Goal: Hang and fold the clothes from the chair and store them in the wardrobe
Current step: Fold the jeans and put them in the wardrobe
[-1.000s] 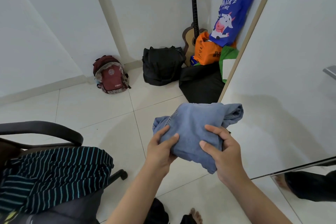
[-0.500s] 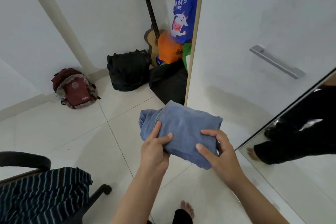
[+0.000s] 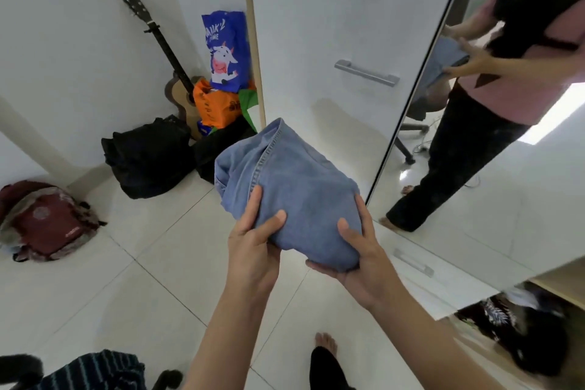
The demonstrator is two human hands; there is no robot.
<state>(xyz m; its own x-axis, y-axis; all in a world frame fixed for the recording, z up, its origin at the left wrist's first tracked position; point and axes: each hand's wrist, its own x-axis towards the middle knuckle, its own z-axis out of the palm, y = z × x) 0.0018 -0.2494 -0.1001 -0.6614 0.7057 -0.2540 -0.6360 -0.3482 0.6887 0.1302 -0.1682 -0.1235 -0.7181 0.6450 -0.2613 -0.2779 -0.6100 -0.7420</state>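
Denim bundle (image 3: 294, 196) gripped by left hand (image 3: 253, 250) and right hand (image 3: 364, 260).

guitar (image 3: 177, 82), blue cow bag (image 3: 224, 51), black bag (image 3: 148, 155), red backpack (image 3: 47, 222)

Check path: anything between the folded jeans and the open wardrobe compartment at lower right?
Nothing visible blocks it. Left hand and right hand grip the folded jeans in the air; the open wardrobe compartment lies to their lower right, already holding dark clothes.
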